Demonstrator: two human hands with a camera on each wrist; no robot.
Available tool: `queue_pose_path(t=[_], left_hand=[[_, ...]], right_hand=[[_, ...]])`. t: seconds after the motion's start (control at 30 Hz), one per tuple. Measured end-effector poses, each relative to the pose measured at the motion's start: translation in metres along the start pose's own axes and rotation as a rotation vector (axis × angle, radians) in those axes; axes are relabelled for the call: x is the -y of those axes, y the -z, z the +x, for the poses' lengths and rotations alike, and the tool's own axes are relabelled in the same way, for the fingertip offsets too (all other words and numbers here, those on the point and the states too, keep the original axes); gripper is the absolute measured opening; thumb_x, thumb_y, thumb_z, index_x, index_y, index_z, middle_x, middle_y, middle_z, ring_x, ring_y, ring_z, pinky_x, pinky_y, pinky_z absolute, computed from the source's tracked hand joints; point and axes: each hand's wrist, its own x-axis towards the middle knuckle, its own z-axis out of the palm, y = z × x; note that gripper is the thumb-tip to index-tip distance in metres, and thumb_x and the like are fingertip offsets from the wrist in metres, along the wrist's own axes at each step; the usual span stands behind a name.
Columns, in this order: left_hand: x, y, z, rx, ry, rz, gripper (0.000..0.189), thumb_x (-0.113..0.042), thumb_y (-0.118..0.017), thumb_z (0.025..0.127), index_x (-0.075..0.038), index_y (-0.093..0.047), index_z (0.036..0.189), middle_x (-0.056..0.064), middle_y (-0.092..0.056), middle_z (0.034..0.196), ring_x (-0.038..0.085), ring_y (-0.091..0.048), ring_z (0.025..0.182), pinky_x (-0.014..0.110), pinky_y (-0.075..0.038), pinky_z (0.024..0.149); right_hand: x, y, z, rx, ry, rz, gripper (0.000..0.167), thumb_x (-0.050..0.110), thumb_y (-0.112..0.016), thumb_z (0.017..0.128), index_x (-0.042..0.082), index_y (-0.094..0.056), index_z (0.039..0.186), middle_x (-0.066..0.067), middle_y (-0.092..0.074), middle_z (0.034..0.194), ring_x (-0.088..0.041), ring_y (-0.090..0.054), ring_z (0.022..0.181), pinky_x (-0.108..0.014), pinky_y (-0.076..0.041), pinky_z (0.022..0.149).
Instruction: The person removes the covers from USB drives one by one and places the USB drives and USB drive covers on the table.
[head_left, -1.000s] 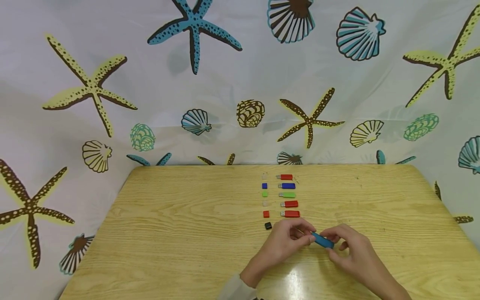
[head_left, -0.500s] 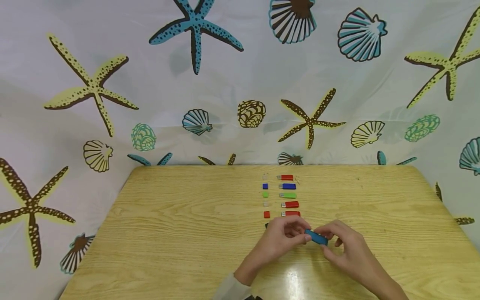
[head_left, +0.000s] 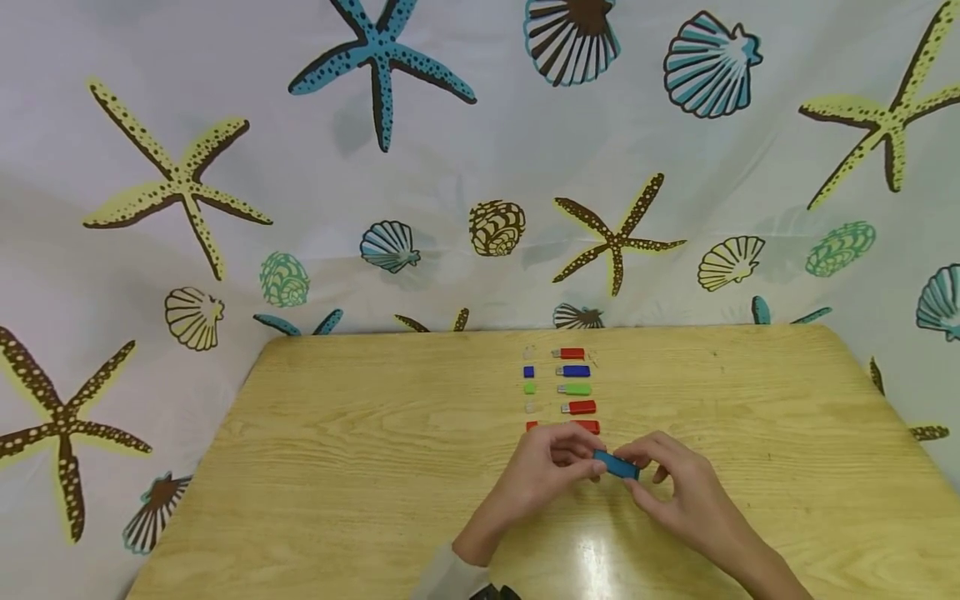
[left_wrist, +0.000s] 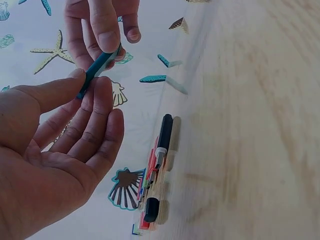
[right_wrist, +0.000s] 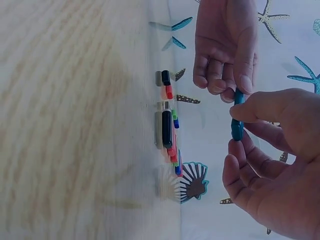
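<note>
A blue USB stick (head_left: 617, 465) is held above the table between both hands, with no metal plug showing. My left hand (head_left: 543, 471) pinches its left end between thumb and fingers. At the other end, the thumb and fingers of my right hand (head_left: 678, 483) grip it. Both wrist views show the stick (left_wrist: 100, 67) bridging the two hands. Beyond them lies a black USB stick (right_wrist: 166, 129), its plug bare, and a separate black cap (left_wrist: 151, 210). In the head view my left hand hides these two.
Uncapped USB sticks lie in a column on the wooden table: red (head_left: 573, 354), dark blue (head_left: 576, 371), green (head_left: 577, 389) and more red ones. Loose caps, including a blue cap (head_left: 528, 372) and a green cap (head_left: 530, 388), line up left of them. A patterned cloth (head_left: 450, 167) stands behind.
Both hands have moved left and slightly farther from the body, carrying the blue USB stick. The left hand now covers the black cap and part of the nearest red stick.
</note>
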Motion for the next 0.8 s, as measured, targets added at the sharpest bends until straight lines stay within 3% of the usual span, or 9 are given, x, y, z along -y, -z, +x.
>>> queue_pose_path(t=[0.23,0.5,0.8], left_hand=[[0.004,0.007,-0.002,-0.006,-0.009,-0.022,0.011,-0.006,-0.074,0.095,-0.003,-0.074,0.106,0.01,-0.076,0.091,0.017,-0.075,0.079,0.047,-0.061,0.08],[0.0,0.013,-0.012,-0.029,-0.023,0.054,0.015,-0.008,-0.077,0.093,-0.004,-0.076,0.107,0.006,-0.073,0.095,0.011,-0.07,0.081,0.024,-0.058,0.074],[-0.009,0.02,-0.022,-0.05,-0.022,0.136,0.016,-0.006,-0.08,0.09,-0.007,-0.079,0.106,0.002,-0.077,0.096,0.009,-0.073,0.081,0.025,-0.059,0.075]], right_hand=[[0.0,-0.003,0.006,-0.015,0.035,0.026,0.037,-0.006,-0.084,0.079,0.017,-0.075,0.106,0.01,-0.069,0.102,-0.007,-0.065,0.085,-0.031,-0.057,0.064],[0.001,-0.005,0.007,-0.008,0.093,0.069,0.038,-0.009,-0.084,0.078,0.017,-0.076,0.105,0.009,-0.069,0.103,-0.009,-0.063,0.082,-0.031,-0.058,0.065],[0.005,-0.009,0.009,-0.026,0.187,0.111,0.038,-0.009,-0.083,0.078,0.014,-0.077,0.108,0.006,-0.068,0.105,-0.01,-0.063,0.084,-0.027,-0.056,0.067]])
